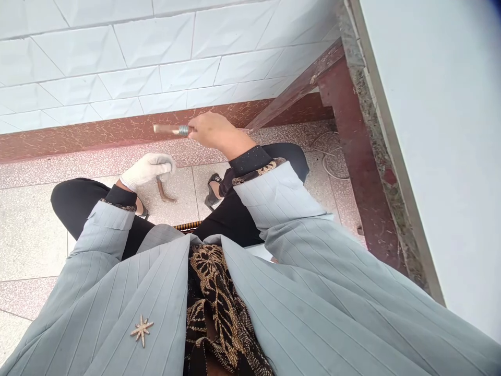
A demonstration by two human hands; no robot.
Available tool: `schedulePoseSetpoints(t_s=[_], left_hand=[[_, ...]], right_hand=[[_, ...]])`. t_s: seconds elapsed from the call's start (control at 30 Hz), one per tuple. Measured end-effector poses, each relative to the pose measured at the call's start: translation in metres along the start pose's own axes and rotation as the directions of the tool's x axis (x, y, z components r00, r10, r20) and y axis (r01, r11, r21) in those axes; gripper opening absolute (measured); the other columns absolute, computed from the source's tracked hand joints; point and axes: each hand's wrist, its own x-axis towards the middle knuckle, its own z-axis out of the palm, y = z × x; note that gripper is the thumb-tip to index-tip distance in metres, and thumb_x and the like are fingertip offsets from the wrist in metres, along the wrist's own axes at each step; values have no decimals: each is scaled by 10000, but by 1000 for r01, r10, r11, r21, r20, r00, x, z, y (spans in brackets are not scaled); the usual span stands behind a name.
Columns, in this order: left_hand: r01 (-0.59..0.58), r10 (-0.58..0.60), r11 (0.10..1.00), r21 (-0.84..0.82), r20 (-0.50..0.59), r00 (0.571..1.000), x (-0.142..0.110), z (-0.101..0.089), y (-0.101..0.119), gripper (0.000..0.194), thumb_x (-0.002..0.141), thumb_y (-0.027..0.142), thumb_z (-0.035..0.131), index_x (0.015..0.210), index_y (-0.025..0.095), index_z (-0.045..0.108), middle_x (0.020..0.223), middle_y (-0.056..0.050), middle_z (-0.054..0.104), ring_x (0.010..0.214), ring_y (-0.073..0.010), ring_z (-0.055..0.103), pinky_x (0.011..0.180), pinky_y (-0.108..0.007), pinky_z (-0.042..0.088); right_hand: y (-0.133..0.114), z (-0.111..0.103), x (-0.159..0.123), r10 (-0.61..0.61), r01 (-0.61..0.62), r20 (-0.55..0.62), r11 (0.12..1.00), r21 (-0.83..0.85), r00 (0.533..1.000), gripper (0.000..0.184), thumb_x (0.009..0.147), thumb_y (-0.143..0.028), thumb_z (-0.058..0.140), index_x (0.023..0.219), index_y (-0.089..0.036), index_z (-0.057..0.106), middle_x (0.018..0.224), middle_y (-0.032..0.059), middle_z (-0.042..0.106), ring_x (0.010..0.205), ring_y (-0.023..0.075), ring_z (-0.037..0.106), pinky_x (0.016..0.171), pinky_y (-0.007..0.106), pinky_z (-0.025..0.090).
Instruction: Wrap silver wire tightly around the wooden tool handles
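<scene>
My left hand (145, 170), in a white glove, is closed with its fingers curled toward the thumb. A brown, bent, L-shaped piece (163, 191) shows just below the gloved fingers; whether they hold it or it lies on the floor, I cannot tell. My bare right hand (213, 129) is wrapped round a wooden-handled tool (169, 129) in front of the wall's brown base. A silvery, ribbed band circles the handle close to my fingers, and its pale end points left, slightly blurred. The tool's other end is mostly hidden behind my hand.
White tiles (156, 44) cover the wall ahead, above a reddish-brown skirting (97, 131). At the right stands a brown frame (362, 156) with a slanting bar (289, 89). A pale cable (329, 162) lies coiled on the speckled floor (33, 219). My knees are spread to both sides.
</scene>
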Motion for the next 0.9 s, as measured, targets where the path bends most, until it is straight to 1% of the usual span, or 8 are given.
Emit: schedulePoseSetpoints(t_s=[0.07,0.17,0.37,0.47,0.53,0.6,0.77,0.9], left_hand=[[10,-11,1000,-18,-37,999,-2,-2,1,152,844,292,695,830,147,739,649,-27,622,553,-111,508,565,-253,421],[13,-13,1000,-4,-122,992,-4,-7,3,106,812,244,692,813,146,730,595,-5,571,528,-107,495,535,-244,402],[32,-14,999,41,-365,931,-2,-13,2,93,798,227,662,801,139,690,706,-30,642,550,-90,503,542,-235,408],[68,-31,995,76,-405,914,1,-12,-1,92,808,230,668,773,146,662,651,-10,595,556,-96,505,552,-232,419],[66,-41,996,61,-350,936,4,-9,-3,120,831,256,663,776,149,657,643,-10,590,552,-100,505,554,-236,423],[54,-41,998,44,-252,967,6,-4,-6,154,858,289,643,802,149,672,650,-17,600,556,-106,513,559,-243,426],[7,4,985,173,-61,998,9,9,-9,214,859,348,628,853,149,707,699,-13,620,627,-125,538,619,-262,439],[-7,26,962,273,-68,997,6,9,-8,242,859,371,610,857,154,716,751,-15,652,682,-140,561,675,-280,453]], right_hand=[[0,7,1,-27,61,238,989,-136,971,65,848,-180,746,785,-167,737,724,68,685,742,208,619,693,337,441],[-5,9,-3,-88,184,596,978,-103,798,103,859,-146,737,757,-154,752,549,-25,575,598,136,559,646,288,398],[-13,-12,-16,-422,287,680,906,309,599,90,900,-136,669,861,-122,749,591,-42,567,612,113,539,666,271,380],[-12,-19,-18,-527,311,419,819,481,739,103,937,-200,646,885,-149,720,678,-29,600,675,122,544,691,265,396],[-12,-18,-17,-408,256,167,791,556,898,147,989,-271,613,963,-170,717,764,1,651,732,141,569,713,266,421],[-13,-13,-13,-194,153,4,786,599,981,219,1044,-334,553,1050,-182,711,861,43,698,787,164,603,726,270,453],[-12,1,0,98,-84,-32,953,292,995,306,1062,-290,510,1222,-128,714,1132,148,747,1006,247,693,844,333,516],[-13,11,2,97,-52,223,978,-201,970,275,972,-190,625,1160,-62,781,1177,222,758,1098,335,702,903,408,521]])
